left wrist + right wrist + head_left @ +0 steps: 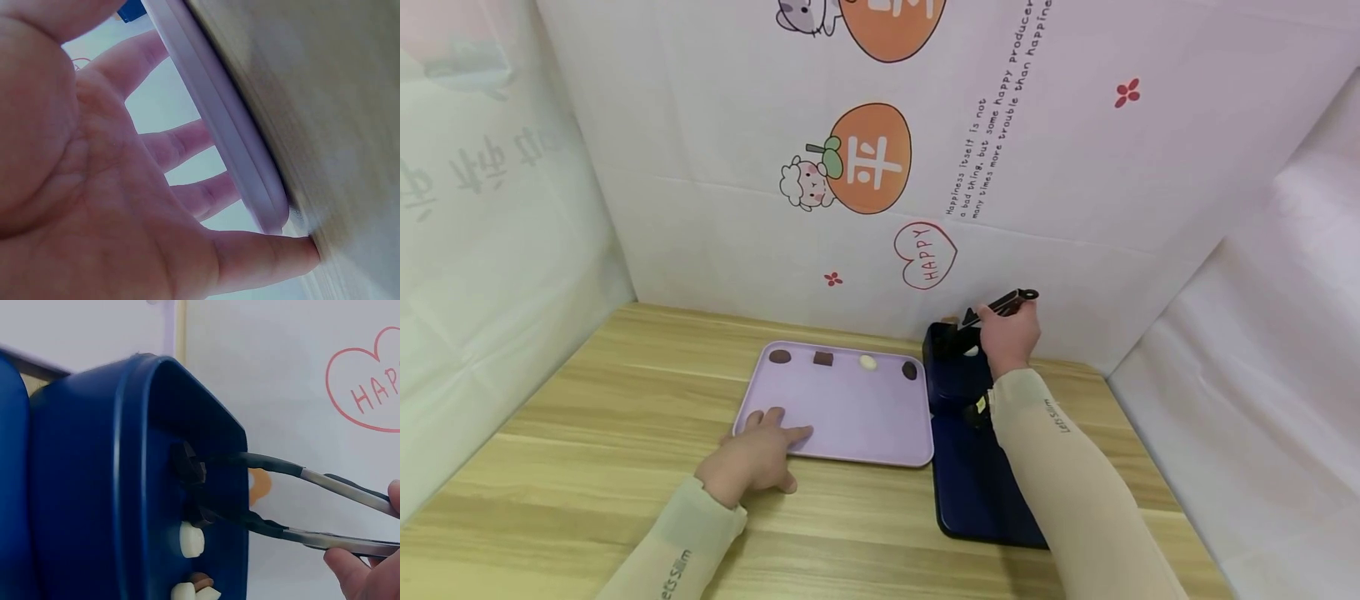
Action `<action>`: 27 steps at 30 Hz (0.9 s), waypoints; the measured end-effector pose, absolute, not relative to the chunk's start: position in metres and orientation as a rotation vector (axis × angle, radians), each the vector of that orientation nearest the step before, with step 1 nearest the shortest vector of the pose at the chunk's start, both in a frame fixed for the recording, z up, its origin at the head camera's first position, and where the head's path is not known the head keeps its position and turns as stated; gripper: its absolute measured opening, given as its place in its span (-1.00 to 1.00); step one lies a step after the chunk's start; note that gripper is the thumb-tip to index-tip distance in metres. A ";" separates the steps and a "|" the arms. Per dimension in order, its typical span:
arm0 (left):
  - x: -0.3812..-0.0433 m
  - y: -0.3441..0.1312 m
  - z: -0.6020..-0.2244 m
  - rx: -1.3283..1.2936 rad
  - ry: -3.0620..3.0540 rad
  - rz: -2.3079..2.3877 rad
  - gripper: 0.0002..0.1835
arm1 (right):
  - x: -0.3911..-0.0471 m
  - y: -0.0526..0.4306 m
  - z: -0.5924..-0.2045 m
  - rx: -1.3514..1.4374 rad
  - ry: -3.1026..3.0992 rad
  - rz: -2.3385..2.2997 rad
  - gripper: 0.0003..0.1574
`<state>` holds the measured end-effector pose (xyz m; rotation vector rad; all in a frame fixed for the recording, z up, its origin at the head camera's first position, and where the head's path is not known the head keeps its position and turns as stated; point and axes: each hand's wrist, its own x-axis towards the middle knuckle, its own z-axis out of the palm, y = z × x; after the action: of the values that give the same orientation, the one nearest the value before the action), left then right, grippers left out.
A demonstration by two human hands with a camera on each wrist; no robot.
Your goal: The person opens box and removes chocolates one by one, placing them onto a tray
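Observation:
My right hand [1011, 336] grips a pair of black-and-metal tongs [337, 484] over a navy blue box [955, 383]. In the right wrist view the tong tips reach inside the box, at a dark chocolate piece [187, 464]; whether they pinch it I cannot tell. White pieces [192, 539] and a brown one lie lower in the box. With fingers spread, my left hand [752, 454] rests on the near left corner of a lilac tray [857, 417]. Along the tray's far side sit a round brown chocolate [779, 356], a square one [823, 358], a white oval [868, 362] and a dark oval [909, 370].
A flat navy panel [977, 492] lies in front of the box, partly under my right forearm. A small black object with a yellow mark [979, 408] shows by the right wrist. Behind the wooden table [587, 433] hangs a printed white cloth [737, 242].

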<state>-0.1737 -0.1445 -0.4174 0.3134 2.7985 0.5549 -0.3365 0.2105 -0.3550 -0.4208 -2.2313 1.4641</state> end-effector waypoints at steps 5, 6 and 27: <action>-0.174 -0.144 -0.417 0.316 2.802 0.548 -0.10 | -0.335 0.214 -0.351 -0.394 -2.256 1.398 -0.36; -0.174 -0.144 -0.417 0.318 2.803 0.547 -0.10 | -0.335 0.215 -0.350 -0.390 -2.272 1.376 -0.36; -0.173 -0.145 -0.418 0.331 2.805 0.535 -0.09 | -0.301 0.195 -0.343 0.430 -2.750 0.283 -0.30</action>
<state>-0.1735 -0.1446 -0.4178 0.3307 2.8053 0.5355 -0.3008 0.1951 -0.3425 0.4302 -2.7503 0.2834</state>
